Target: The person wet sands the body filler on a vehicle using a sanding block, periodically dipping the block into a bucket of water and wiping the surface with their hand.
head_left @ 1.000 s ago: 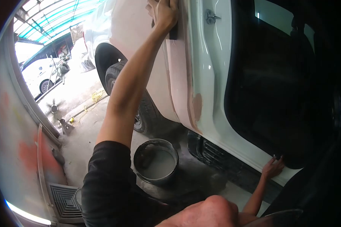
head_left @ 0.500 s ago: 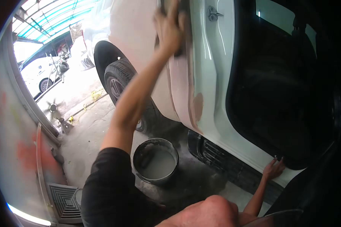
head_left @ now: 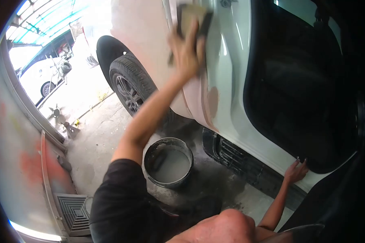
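My left hand (head_left: 187, 54) is raised against the rear side panel (head_left: 140, 28) of a white vehicle. Its fingers are spread over a flat sanding block (head_left: 192, 15), tan-faced with dark edges and slightly blurred. Bare primer patches, pinkish and brown, show on the panel edge beside it. At the lower right, my right hand (head_left: 296, 172) rests on the white door sill (head_left: 267, 156), fingers stretched over its edge and holding no tool. The door opening behind it is dark.
A black bucket (head_left: 169, 164) of cloudy grey water stands on the concrete floor below my left arm. A rear wheel (head_left: 127, 83) lies beyond it. A metal jack stand (head_left: 71, 130) and a paint-stained wall panel (head_left: 24, 150) are on the left. A dark step (head_left: 239, 156) runs under the sill.
My left hand with the sanding block has moved down and slightly right in view, over the panel edge. My right hand stays on the sill. The view has shifted slightly.
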The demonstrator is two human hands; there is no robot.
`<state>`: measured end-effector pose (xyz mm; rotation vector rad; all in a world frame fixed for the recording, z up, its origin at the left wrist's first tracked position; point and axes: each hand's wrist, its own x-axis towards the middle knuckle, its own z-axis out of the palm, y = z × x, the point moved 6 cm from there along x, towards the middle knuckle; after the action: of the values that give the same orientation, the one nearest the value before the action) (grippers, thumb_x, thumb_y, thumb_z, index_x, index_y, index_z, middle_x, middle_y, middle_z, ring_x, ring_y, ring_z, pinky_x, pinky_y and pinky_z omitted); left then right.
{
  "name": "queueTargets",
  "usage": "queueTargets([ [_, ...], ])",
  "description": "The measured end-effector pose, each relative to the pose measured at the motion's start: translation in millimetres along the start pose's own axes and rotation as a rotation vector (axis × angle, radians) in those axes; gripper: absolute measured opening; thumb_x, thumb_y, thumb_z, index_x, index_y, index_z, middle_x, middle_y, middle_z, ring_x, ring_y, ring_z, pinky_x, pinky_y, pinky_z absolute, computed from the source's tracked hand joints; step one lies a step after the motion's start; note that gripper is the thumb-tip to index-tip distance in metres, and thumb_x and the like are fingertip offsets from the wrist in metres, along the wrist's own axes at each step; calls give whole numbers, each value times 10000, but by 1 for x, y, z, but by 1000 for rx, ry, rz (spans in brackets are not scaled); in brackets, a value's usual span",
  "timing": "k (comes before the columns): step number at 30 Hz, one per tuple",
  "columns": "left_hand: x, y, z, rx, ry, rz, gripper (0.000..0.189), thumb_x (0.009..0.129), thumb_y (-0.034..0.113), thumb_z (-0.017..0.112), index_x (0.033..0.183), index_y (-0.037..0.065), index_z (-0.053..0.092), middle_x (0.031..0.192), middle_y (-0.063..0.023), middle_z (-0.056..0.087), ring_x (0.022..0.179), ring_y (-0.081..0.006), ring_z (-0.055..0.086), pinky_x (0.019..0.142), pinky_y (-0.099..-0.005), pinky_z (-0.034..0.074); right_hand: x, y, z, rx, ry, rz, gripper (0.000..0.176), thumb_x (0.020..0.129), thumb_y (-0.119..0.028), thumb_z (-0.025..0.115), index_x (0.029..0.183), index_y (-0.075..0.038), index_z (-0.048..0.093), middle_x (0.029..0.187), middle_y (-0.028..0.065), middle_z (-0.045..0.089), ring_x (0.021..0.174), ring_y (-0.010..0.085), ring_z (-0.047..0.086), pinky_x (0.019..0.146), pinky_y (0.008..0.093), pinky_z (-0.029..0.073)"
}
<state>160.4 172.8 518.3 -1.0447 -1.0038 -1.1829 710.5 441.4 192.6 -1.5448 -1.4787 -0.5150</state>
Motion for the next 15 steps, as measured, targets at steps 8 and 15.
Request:
queueTargets([
  [8,131,-23,22,13,-223,-283,500,1078,339,426,1570,293,352,1491,-305,302,1366,-474,348,1045,-652,461,1,3,6,-24,3,-7,495,1010,-405,523,1430,-145,553,1315,193,557,1190,375,563,980,508,437],
  [15,-11,10,-10,-100,-176,58,480,899,262,678,1371,199,620,1421,-377,375,1289,-539,375,1107,-603,280,1,4,6,-38,-33,17,484,1011,-407,511,1418,-151,559,1294,192,558,1197,366,560,983,507,433],
])
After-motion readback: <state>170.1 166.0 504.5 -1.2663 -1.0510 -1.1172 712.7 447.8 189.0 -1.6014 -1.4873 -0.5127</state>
